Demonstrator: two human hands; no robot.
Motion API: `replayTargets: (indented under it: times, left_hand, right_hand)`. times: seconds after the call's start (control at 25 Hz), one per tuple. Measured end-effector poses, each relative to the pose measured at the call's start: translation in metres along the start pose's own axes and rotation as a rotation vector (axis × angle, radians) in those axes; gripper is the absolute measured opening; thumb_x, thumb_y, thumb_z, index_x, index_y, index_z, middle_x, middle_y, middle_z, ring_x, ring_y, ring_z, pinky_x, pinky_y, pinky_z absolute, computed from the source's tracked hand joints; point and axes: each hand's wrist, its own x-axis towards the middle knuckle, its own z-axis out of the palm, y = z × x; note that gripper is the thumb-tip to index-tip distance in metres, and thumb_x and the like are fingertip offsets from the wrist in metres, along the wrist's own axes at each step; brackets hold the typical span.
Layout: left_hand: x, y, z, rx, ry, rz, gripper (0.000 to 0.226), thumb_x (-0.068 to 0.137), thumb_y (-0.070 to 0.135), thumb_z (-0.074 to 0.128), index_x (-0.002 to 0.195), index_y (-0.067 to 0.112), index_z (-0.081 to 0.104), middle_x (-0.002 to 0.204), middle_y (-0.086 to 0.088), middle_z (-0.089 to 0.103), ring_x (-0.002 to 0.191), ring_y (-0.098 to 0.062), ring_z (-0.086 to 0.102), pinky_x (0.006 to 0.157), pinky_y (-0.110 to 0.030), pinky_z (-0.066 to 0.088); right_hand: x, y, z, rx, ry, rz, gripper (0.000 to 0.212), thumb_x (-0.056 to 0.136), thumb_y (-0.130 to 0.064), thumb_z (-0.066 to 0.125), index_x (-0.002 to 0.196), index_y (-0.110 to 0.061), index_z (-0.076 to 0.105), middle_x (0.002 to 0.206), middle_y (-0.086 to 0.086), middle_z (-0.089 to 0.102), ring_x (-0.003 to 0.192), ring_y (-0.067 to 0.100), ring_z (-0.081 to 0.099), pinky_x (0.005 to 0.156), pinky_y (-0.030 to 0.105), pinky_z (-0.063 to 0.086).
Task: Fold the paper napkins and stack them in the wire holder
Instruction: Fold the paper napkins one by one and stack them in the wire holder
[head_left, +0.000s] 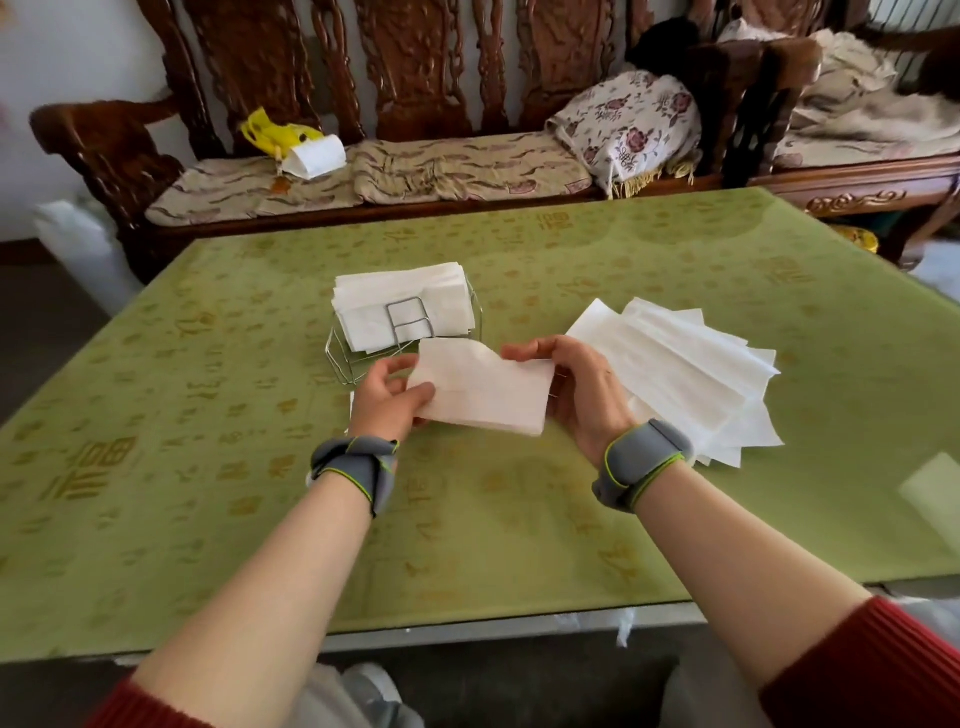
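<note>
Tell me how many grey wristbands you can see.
2. One wristband sits just behind the left hand, the other wristband just behind the right hand; both hands hold a folded napkin. None appears hidden.

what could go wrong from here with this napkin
The napkin, pinched by the left hand and right hand, has a wavy top edge, so the fold may end up crooked. The holder already carries a stack that overhangs its left side; sliding another in might skew it. The right hand works close to the fanned pile and may scatter it.
</note>
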Motion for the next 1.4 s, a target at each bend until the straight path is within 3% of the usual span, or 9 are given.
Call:
replayTargets:
  times: [0.12, 0.24, 0.32, 0.4, 0.56, 0.76, 1.04, 1.24, 1.4]
  left_hand:
    - [0.011, -0.011, -0.023, 0.206, 0.197, 0.155, 0.031, 0.076, -0.006, 0.058, 0.095, 0.015, 0.046, 0.080, -0.003, 0.060, 0.063, -0.015, 0.052, 0.054, -0.023, 0.043]
    - [0.024, -0.013, -0.034, 0.374, 0.309, 0.265, 0.019, 0.076, -0.008, 0.057, 0.077, 0.011, 0.052, 0.074, -0.005, 0.056, 0.063, -0.010, 0.052, 0.047, -0.009, 0.039]
    - [0.034, -0.013, -0.038, 0.361, 0.305, 0.217, 0.030, 0.079, -0.011, 0.053, 0.062, 0.013, 0.056, 0.068, -0.003, 0.055, 0.058, -0.010, 0.054, 0.043, -0.009, 0.043]
    - [0.040, -0.014, -0.041, 0.363, 0.290, 0.162, 0.036, 0.081, -0.008, 0.053, 0.060, 0.021, 0.060, 0.066, 0.001, 0.057, 0.054, -0.013, 0.053, 0.045, -0.019, 0.050]
    - [0.040, -0.020, -0.053, 0.647, 0.250, 0.148, 0.022, 0.079, 0.004, 0.058, 0.082, 0.022, 0.070, 0.069, 0.005, 0.054, 0.061, -0.013, 0.049, 0.061, -0.022, 0.035]
    - [0.042, -0.028, -0.054, 0.800, 0.218, 0.110, 0.021, 0.081, 0.011, 0.059, 0.091, 0.025, 0.071, 0.090, 0.001, 0.068, 0.075, -0.018, 0.057, 0.068, -0.023, 0.041]
    - [0.033, -0.030, -0.048, 1.096, 0.245, 0.256, 0.020, 0.081, 0.009, 0.059, 0.092, 0.021, 0.071, 0.127, -0.003, 0.047, 0.107, -0.029, 0.050, 0.084, -0.031, 0.041]
    - [0.009, -0.014, 0.002, 0.969, -0.061, 0.556, 0.015, 0.077, 0.012, 0.069, 0.089, 0.020, 0.068, 0.105, 0.001, 0.062, 0.100, -0.023, 0.056, 0.085, -0.034, 0.045]
    - [-0.004, -0.015, 0.071, 0.966, -0.297, 0.654, 0.030, 0.076, 0.006, 0.065, 0.103, 0.019, 0.065, 0.115, 0.000, 0.059, 0.108, -0.021, 0.054, 0.091, -0.031, 0.043]
  right_hand:
    - [0.015, 0.022, 0.009, -0.158, 0.027, 0.131, 0.021, 0.096, -0.019, 0.047, 0.114, -0.018, 0.059, 0.111, 0.007, 0.059, 0.093, 0.025, 0.059, 0.078, 0.040, 0.053]
    - [0.033, 0.040, 0.016, -0.406, -0.020, 0.147, 0.057, 0.086, -0.005, 0.063, 0.135, -0.023, 0.041, 0.117, 0.006, 0.058, 0.103, 0.025, 0.061, 0.084, 0.043, 0.056]
    - [0.050, 0.045, 0.022, -0.504, 0.028, 0.078, 0.061, 0.082, -0.003, 0.065, 0.133, -0.028, 0.044, 0.106, 0.000, 0.062, 0.098, 0.024, 0.063, 0.080, 0.041, 0.057]
    - [0.068, 0.044, 0.028, -0.590, 0.118, 0.015, 0.053, 0.079, -0.005, 0.067, 0.123, -0.030, 0.052, 0.095, -0.005, 0.065, 0.092, 0.021, 0.064, 0.082, 0.040, 0.055]
    - [0.094, 0.042, 0.042, -0.807, 0.239, -0.083, 0.031, 0.076, -0.005, 0.065, 0.103, -0.021, 0.064, 0.096, -0.004, 0.067, 0.083, 0.013, 0.061, 0.079, 0.024, 0.048]
    - [0.099, 0.061, 0.043, -1.010, 0.194, -0.076, 0.025, 0.076, -0.002, 0.058, 0.087, -0.022, 0.069, 0.105, 0.004, 0.064, 0.082, 0.017, 0.063, 0.071, 0.021, 0.043]
    - [0.083, 0.058, 0.039, -1.294, -0.048, -0.140, 0.034, 0.078, -0.008, 0.059, 0.103, -0.026, 0.072, 0.129, 0.004, 0.050, 0.117, 0.022, 0.050, 0.103, 0.028, 0.036]
    - [0.053, 0.026, 0.006, -1.261, 0.048, -0.251, 0.036, 0.075, -0.006, 0.061, 0.102, -0.027, 0.072, 0.128, 0.005, 0.052, 0.118, 0.024, 0.047, 0.101, 0.027, 0.033]
    - [0.038, 0.004, -0.036, -1.278, 0.151, -0.242, 0.042, 0.076, -0.005, 0.056, 0.107, -0.031, 0.068, 0.127, 0.003, 0.052, 0.118, 0.025, 0.046, 0.095, 0.023, 0.029]
